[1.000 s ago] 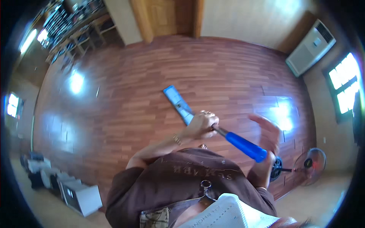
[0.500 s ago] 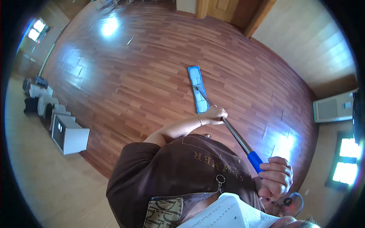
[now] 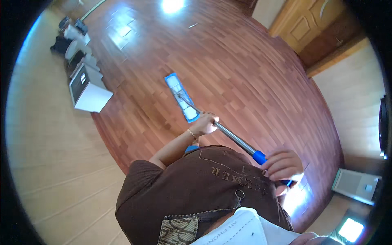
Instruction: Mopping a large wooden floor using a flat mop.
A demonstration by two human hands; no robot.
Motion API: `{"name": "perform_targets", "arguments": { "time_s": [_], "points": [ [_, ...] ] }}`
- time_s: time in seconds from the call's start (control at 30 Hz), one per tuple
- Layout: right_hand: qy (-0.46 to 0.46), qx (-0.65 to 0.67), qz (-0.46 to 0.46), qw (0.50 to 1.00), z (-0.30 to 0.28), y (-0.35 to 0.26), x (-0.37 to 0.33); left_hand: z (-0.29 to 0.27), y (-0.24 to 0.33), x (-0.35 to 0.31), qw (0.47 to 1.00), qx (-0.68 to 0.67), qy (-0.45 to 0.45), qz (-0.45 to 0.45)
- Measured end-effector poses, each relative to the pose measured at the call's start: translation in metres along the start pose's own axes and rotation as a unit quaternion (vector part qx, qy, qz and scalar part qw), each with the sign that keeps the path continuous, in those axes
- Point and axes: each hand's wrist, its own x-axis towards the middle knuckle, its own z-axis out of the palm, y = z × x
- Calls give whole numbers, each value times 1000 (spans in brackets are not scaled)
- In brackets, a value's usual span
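Observation:
A flat mop lies head-down on the wood-look floor, its long blue-edged pad [image 3: 181,98] slanting from upper left to lower right. From the pad's middle a metal pole [image 3: 234,138] runs back toward my body. My left hand [image 3: 205,123] is closed around the lower part of this pole, just above the pad's near end. Higher up, my right hand [image 3: 283,165] wraps around the blue handle grip [image 3: 259,157] in front of my chest. Its thumb points down, and the blue end shows below the fingers.
At left, a white cabinet [image 3: 93,97] with a dark front stands along the wall, several chairs or bags [image 3: 77,51] behind it. A wooden door [image 3: 304,24] is at upper right. A pale boxy unit [image 3: 355,185] stands at lower right. Below my left wrist shows something blue [image 3: 191,149].
My view has turned left, so the cabinet sits higher and the door lower right. The mop pad has shifted left, with both hands still on the pole.

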Motion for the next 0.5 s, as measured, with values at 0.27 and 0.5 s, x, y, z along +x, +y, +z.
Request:
{"name": "perform_targets", "arguments": {
  "time_s": [0.27, 0.5],
  "points": [
    [-81, 214, 53, 972, 59, 76, 52, -70, -35, -114, 965, 101, 70, -233],
    [-100, 259, 151, 949, 117, 125, 73, -81, -73, -219, 919, 164, 85, -347]
  ]
}}
